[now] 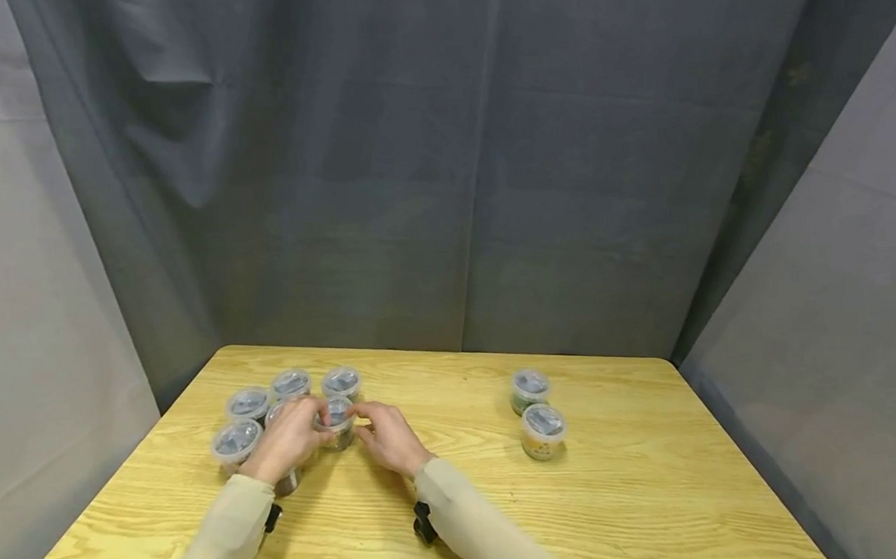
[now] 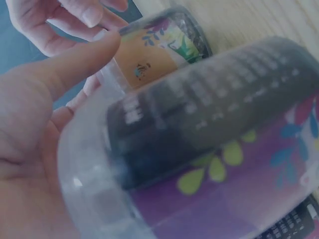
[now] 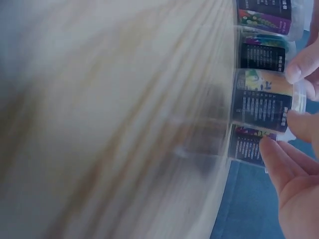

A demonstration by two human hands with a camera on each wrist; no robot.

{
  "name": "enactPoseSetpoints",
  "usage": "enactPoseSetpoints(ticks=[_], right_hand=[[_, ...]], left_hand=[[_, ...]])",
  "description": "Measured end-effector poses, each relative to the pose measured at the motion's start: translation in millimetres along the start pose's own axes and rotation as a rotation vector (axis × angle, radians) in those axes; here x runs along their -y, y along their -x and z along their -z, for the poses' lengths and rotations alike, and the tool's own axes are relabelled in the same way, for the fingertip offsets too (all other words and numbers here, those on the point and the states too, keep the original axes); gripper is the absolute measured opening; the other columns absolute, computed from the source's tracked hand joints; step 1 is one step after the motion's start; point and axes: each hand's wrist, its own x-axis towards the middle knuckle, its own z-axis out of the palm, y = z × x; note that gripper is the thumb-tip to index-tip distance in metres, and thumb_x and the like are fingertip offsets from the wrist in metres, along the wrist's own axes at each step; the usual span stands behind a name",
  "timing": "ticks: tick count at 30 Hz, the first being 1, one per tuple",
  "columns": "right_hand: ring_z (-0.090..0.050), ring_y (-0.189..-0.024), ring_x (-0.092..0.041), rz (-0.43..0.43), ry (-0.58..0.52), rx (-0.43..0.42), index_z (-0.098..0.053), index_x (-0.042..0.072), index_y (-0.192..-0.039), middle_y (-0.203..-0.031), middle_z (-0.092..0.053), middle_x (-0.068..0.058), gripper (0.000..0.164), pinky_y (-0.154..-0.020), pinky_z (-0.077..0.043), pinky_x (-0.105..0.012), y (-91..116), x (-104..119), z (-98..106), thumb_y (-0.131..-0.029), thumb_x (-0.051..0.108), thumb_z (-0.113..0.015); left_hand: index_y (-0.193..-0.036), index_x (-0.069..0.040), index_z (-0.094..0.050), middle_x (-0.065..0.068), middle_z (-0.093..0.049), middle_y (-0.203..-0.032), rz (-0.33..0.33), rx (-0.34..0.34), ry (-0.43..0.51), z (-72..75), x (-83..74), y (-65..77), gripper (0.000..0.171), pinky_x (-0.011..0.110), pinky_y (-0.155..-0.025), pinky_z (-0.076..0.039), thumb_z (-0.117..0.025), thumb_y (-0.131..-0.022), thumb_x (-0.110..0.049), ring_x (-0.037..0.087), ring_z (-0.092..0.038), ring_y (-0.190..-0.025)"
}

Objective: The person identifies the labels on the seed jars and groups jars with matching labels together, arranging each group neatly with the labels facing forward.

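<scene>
Between my two hands stands a round plastic tub [image 1: 339, 411] with a clear lid and an orange and dark label. My left hand [image 1: 293, 436] grips its lid edge from the left, thumb on the near side in the left wrist view. From the right, my right hand [image 1: 391, 439] holds the same tub near its rim with thumb and fingertips. Directly behind it is another lidded tub [image 1: 341, 382]. A purple-labelled tub [image 2: 214, 149] sits close under my left palm, partly hidden by that hand in the head view.
More lidded tubs cluster at the left, including a near-left tub [image 1: 236, 440], a tub behind it [image 1: 248, 403] and a back tub [image 1: 291, 384]. Farther right stand a green-labelled tub [image 1: 530, 390] and an orange-labelled tub [image 1: 542, 432]. A grey curtain [image 1: 428, 164] hangs behind the wooden table [image 1: 652, 471].
</scene>
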Motion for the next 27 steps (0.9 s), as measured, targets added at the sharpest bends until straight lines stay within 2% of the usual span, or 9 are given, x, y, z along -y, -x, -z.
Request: enactPoseSetpoints(ticks=[9,12,16,19,23,27], right_hand=[[-0.065,-0.114,-0.02,-0.007,-0.016,-0.046,-0.067,0.012,-0.106,-0.118,-0.07,-0.004,0.016,-0.088,-0.056,-0.023,-3,3,2,-0.091,0.008,-0.067],[-0.066,-0.112,-0.021,-0.013,-0.044,-0.049,-0.067,0.011,-0.103,-0.117,-0.07,-0.005,0.013,-0.087,-0.057,-0.023,-1,3,4,-0.09,0.008,-0.069],[-0.066,-0.112,-0.02,-0.023,-0.073,-0.054,-0.067,0.011,-0.105,-0.117,-0.07,-0.004,0.015,-0.089,-0.056,-0.023,4,2,10,-0.091,0.011,-0.068],[-0.065,-0.114,-0.021,-0.026,-0.082,-0.06,-0.067,0.012,-0.11,-0.117,-0.069,-0.002,0.018,-0.091,-0.056,-0.026,7,2,18,-0.092,0.013,-0.067],[-0.065,-0.113,-0.022,-0.011,-0.079,-0.073,-0.066,0.013,-0.115,-0.118,-0.069,-0.003,0.021,-0.091,-0.057,-0.028,11,2,29,-0.094,0.017,-0.065],[-0.065,-0.113,-0.022,0.017,-0.082,-0.091,-0.066,0.012,-0.117,-0.121,-0.068,-0.003,0.023,-0.091,-0.057,-0.027,13,1,39,-0.095,0.019,-0.064]], left_hand=[[-0.069,-0.02,-0.055,-0.008,-0.053,-0.067,-0.122,-0.04,-0.125,-0.2,-0.8,-4.2,0.031,0.046,-0.08,-0.042,-0.085,-0.075,-0.021,0.016,-0.049,-0.071],[-0.068,-0.021,-0.055,-0.011,-0.054,-0.065,-0.158,-0.051,-0.13,-0.4,-1.9,-4.8,0.032,0.044,-0.079,-0.043,-0.086,-0.073,-0.022,0.015,-0.049,-0.071],[-0.069,-0.022,-0.056,-0.009,-0.054,-0.065,-0.171,-0.054,-0.057,-0.2,-5.4,-4.8,0.029,0.031,-0.061,-0.039,-0.085,-0.075,-0.02,0.013,-0.046,-0.065],[-0.074,-0.019,-0.057,-0.005,-0.059,-0.072,-0.164,-0.049,0.026,0.8,-9.9,-5.1,0.026,0.026,-0.056,-0.038,-0.083,-0.077,-0.018,0.012,-0.046,-0.063],[-0.079,-0.015,-0.056,0.001,-0.064,-0.083,-0.156,-0.049,0.108,1.4,-17.3,-4.9,0.025,0.026,-0.057,-0.04,-0.081,-0.08,-0.017,0.012,-0.048,-0.066],[-0.082,-0.013,-0.056,0.003,-0.064,-0.082,-0.163,-0.082,0.145,-0.3,-24.2,-5.7,0.026,0.025,-0.057,-0.039,-0.081,-0.08,-0.018,0.012,-0.048,-0.065]])
